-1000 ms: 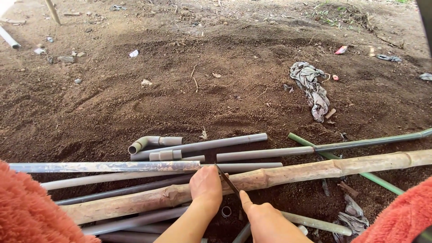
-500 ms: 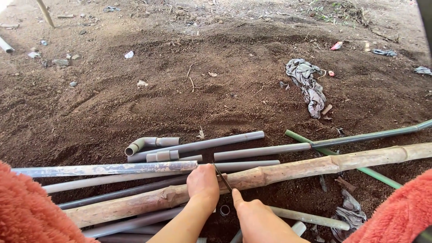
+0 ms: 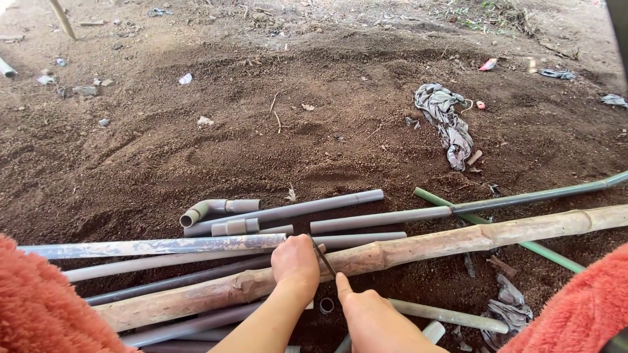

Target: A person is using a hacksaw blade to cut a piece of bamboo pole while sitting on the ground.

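Crumbly brown soil, knotty bamboo pole, smooth grey pipes

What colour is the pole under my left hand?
Pale tan-brown: the bamboo pole under the left hand, in the head view.

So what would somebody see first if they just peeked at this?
Probably the two bare hands at the bottom middle: the left hand rests on a long bamboo pole, and the right hand pinches a thin dark stick against it. Grey pipes lie around them on brown dirt, with a crumpled rag further back.
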